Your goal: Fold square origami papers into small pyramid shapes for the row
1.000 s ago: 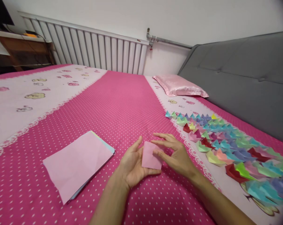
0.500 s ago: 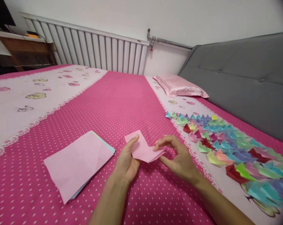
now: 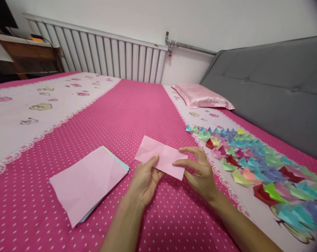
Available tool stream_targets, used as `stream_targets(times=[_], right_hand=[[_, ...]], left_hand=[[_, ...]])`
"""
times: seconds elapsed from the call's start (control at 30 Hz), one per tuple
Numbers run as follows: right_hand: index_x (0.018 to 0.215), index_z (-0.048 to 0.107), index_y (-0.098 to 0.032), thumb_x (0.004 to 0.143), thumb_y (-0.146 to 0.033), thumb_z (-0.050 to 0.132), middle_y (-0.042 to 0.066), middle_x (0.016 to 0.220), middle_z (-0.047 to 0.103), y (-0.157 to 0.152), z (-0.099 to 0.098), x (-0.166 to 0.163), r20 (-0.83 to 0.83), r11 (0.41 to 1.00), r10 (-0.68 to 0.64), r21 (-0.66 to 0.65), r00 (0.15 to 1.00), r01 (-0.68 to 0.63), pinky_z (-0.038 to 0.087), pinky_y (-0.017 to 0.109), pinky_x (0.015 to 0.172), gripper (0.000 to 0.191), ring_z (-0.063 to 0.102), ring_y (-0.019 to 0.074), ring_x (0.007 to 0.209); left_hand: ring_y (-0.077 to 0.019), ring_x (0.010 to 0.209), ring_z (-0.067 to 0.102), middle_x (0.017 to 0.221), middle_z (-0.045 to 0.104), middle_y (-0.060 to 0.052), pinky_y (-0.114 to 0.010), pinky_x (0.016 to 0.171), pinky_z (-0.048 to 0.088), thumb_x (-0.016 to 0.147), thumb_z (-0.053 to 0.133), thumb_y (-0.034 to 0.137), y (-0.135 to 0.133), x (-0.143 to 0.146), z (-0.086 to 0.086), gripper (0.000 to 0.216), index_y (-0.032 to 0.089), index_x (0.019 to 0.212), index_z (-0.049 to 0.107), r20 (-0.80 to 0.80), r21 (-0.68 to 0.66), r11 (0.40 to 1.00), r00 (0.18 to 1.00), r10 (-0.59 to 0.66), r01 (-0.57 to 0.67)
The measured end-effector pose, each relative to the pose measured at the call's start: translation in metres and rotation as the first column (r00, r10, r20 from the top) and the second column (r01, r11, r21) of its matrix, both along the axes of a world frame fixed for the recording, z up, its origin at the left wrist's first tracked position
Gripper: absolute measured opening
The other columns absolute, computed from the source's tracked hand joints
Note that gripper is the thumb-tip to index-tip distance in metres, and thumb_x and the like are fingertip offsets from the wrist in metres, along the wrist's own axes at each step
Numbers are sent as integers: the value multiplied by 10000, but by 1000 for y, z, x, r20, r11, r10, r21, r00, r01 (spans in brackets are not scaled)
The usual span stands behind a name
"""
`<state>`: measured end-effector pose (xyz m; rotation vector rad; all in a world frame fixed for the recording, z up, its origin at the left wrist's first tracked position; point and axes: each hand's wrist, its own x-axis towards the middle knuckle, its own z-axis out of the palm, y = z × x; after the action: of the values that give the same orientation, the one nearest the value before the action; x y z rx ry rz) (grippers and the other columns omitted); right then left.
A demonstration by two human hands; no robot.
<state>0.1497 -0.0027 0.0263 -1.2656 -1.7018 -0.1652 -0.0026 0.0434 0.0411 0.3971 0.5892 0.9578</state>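
Between my hands, above the bed, is a pink sheet of paper (image 3: 160, 154) folded into a long rectangle with a faint crease across its middle. My left hand (image 3: 145, 178) pinches its lower left edge, thumb on top and fingers beneath. At the right end, my right hand (image 3: 200, 171) grips the paper with fingers on the upper face; the thumb is partly hidden behind it. Left of my hands lies a stack of paper (image 3: 87, 185), pink on top with blue and yellow edges showing. Rows of folded paper boats (image 3: 242, 162) in many colours stand to the right.
The bed's pink dotted cover (image 3: 127, 108) spreads beneath everything. A pink satin pillow (image 3: 202, 96) lies at the back right, by a grey padded headboard (image 3: 273, 73). A white radiator (image 3: 100, 49) and a pipe run along the wall. A wooden desk (image 3: 29, 54) stands far left.
The right half of the pink paper was folded over; now it is laid out straight as a rectangle. My right hand's fingers have shifted onto its right end.
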Motion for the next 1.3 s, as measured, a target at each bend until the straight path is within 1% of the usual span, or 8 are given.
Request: stream_targets(times=[0.23, 0.43, 0.57, 0.67, 0.8, 0.97, 1.1, 1.3], right_hand=[[861, 700, -322, 727, -181, 652, 43, 1206, 512, 2, -1, 1, -89, 989, 82, -119, 993, -92, 398, 494, 897, 200, 459, 255, 1115], [849, 703, -293, 739, -212, 641, 51, 1088, 584, 3, -3, 4, -281, 948, 128, -248, 951, -201, 450, 427, 849, 150, 539, 223, 1020], [768, 698, -237, 733, -275, 660, 46, 889, 637, 2, 1, 0, -392, 939, 73, -284, 917, -196, 481, 353, 764, 64, 594, 194, 861], [730, 666, -197, 717, -331, 672, 38, 773, 644, 0, 3, -4, -461, 943, -5, -298, 887, -150, 482, 333, 703, 135, 599, 184, 747], [730, 585, -180, 687, -352, 690, -8, 642, 586, -2, 1, -8, -552, 944, -94, -314, 828, -103, 456, 269, 592, 205, 555, 145, 624], [763, 494, -203, 645, -309, 722, -42, 630, 532, -3, 2, -10, -643, 951, -107, -288, 758, -110, 416, 209, 497, 278, 519, 110, 564], [956, 505, -215, 622, -289, 742, -18, 709, 618, -4, 5, -11, -746, 918, -100, -324, 659, -227, 471, 239, 570, 417, 600, 144, 645], [779, 635, -158, 654, -339, 711, 22, 716, 640, -4, 4, -10, -759, 869, -120, -393, 640, -302, 470, 256, 604, 233, 591, 142, 645]], left_hand=[[-205, 892, 648, 1019, 658, -140, -279, 773, 558, 774, 561, 80, 1, -2, -2, 305, 79, 1079, 561, -22, 18, 1000, 999, -24, 25], [-216, 888, 648, 1008, 663, -153, -283, 766, 556, 761, 574, 81, 0, -3, -1, 291, 67, 1051, 585, -98, 27, 999, 995, -29, 31], [-225, 887, 645, 1012, 660, -154, -303, 764, 550, 749, 608, 127, -2, -3, 0, 265, 70, 1007, 612, -95, 88, 989, 989, -110, 119], [-206, 888, 642, 1031, 657, -141, -305, 796, 531, 725, 649, 167, -4, -4, 1, 234, 84, 943, 638, -96, 120, 980, 984, -150, 161], [-195, 915, 630, 1014, 667, -133, -282, 852, 479, 649, 721, 161, -6, -2, 2, 269, 91, 902, 662, -113, 244, 947, 976, -188, 210], [-134, 745, 644, 844, 702, -108, -207, 740, 492, 627, 738, 183, -6, 2, -5, 225, 83, 823, 689, -206, 208, 960, 968, -142, 185], [-109, 675, 632, 758, 700, -91, -182, 688, 498, 622, 742, 194, -4, 4, -10, 176, 80, 746, 694, -243, 213, 961, 962, -121, 175], [-131, 713, 639, 825, 703, -99, -200, 679, 503, 608, 751, 216, -5, 2, -6, 254, 100, 828, 701, -262, 263, 954, 962, -73, 144]])
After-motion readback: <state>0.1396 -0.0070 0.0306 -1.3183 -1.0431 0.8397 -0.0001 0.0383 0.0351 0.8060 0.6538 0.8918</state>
